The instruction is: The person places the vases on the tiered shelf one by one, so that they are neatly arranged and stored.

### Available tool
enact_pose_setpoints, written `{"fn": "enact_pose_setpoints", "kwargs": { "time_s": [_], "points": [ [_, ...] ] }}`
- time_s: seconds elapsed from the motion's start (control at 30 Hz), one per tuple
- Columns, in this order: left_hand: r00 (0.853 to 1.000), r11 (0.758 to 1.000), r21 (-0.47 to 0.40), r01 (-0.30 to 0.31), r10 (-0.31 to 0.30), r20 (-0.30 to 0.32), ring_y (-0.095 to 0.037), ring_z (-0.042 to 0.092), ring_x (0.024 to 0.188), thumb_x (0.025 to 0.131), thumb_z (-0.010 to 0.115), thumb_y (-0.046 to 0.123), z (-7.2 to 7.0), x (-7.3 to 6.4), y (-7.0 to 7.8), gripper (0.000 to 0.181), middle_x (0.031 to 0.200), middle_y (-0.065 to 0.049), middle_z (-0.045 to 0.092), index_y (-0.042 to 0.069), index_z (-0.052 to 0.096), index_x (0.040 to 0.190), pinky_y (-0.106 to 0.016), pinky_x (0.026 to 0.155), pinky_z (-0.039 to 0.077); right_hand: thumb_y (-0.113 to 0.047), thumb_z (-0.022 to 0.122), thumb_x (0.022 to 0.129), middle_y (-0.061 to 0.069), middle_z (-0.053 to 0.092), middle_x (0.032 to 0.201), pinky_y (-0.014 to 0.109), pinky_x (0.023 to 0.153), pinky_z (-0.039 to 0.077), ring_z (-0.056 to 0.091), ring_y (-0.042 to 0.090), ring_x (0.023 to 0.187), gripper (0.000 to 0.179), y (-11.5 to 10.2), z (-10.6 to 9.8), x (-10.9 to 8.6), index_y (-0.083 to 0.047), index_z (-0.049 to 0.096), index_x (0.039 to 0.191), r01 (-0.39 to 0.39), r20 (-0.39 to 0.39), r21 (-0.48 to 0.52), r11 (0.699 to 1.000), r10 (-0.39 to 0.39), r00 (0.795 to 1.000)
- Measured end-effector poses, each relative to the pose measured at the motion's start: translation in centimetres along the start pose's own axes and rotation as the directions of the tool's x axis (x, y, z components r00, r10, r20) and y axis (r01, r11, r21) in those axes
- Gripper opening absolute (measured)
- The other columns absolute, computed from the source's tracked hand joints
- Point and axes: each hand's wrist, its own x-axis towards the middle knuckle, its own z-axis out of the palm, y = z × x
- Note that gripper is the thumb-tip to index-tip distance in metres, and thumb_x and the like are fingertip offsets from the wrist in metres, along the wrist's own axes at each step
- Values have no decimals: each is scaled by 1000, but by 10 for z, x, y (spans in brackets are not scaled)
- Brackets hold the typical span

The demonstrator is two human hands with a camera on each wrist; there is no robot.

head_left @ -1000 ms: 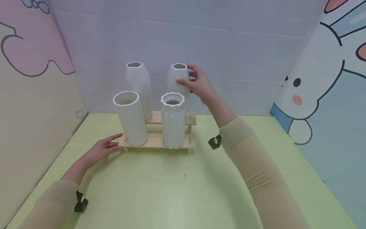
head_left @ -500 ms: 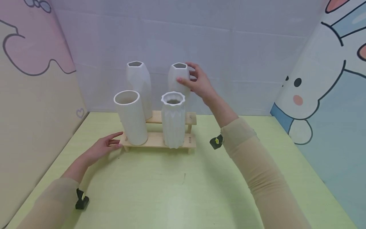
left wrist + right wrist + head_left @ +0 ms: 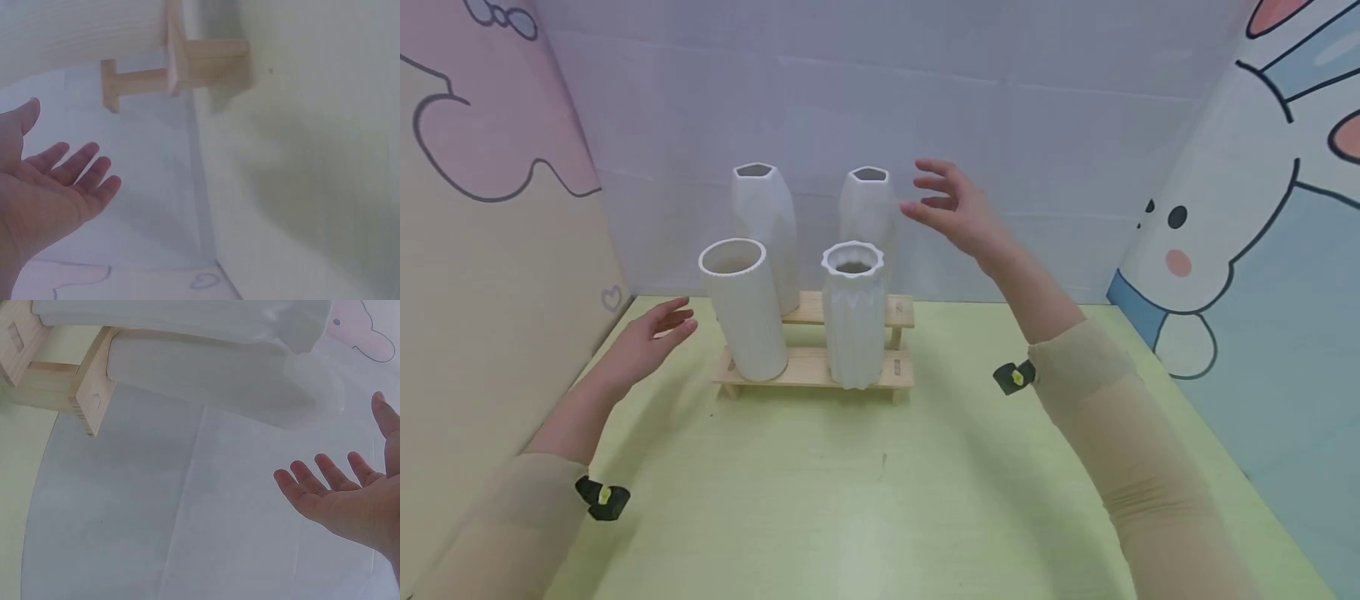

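A two-step wooden stand (image 3: 808,367) carries white vases. On its lower step are a ribbed cylindrical vase (image 3: 747,321), at the left and tilted in view, and a fluted vase with a scalloped rim (image 3: 855,325). Two faceted vases with angular mouths stand on the upper step, one at the left (image 3: 765,208) and one at the right (image 3: 867,204), its lower part hidden by the fluted vase. My right hand (image 3: 962,212) hovers just right of that right faceted vase, fingers relaxed and apart from it. Left of the stand, my left hand (image 3: 643,342) is raised, holding nothing.
The stand sits toward the back of a pale green table (image 3: 820,492). A light grey-lilac backdrop (image 3: 1037,158) rises behind it. Cartoon-printed panels flank both sides, with a rabbit (image 3: 1210,233) on the right one.
My right hand has let go of the right faceted vase and moved right. My left hand has left the stand's left end, moving up and left. The vases have stayed put.
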Motion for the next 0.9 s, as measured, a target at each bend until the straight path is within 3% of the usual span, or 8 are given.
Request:
{"fn": "enact_pose_setpoints", "kwargs": {
  "time_s": [0.2,0.43,0.5,0.7,0.9],
  "points": [
    [988,998,23,-57,60,-143,-48,30,132,101,42,37,-10,-4,41,64,144,-31,34,0,21,148,-61,103,27,-40,64,89,0,41,146,45,104,38,42,20,130,66,0,-18,-22,-29,32,145,28,-11,-92,995,-29,1000],
    [962,993,98,-68,91,-257,-45,25,136,100,40,41,-15,-20,87,64,150,-23,30,6,21,150,-65,103,21,-40,62,90,1,40,147,47,103,39,41,20,131,64,6,-39,-48,-27,33,145,73,-50,-178,981,-83,995],
    [951,989,123,-77,110,-290,-45,22,137,100,41,41,-13,-25,98,64,151,-21,28,8,20,150,-68,105,13,-39,62,90,2,40,147,47,104,38,41,21,131,63,8,-44,-56,-25,33,145,83,-67,-205,975,-99,993],
    [918,959,229,-166,235,-320,-41,15,141,98,47,40,11,-38,126,67,155,-19,20,9,21,151,-64,108,11,-36,61,92,4,39,147,49,105,35,40,27,132,62,17,-46,-83,-18,35,145,128,-136,-331,935,-182,974],
    [883,895,351,-276,381,-275,-39,10,142,95,55,35,48,-48,139,70,157,-18,12,11,21,151,-63,108,15,-29,64,91,8,43,145,51,104,34,40,30,131,60,33,-34,-110,-15,40,143,172,-198,-502,848,-306,931]
  ]
}}
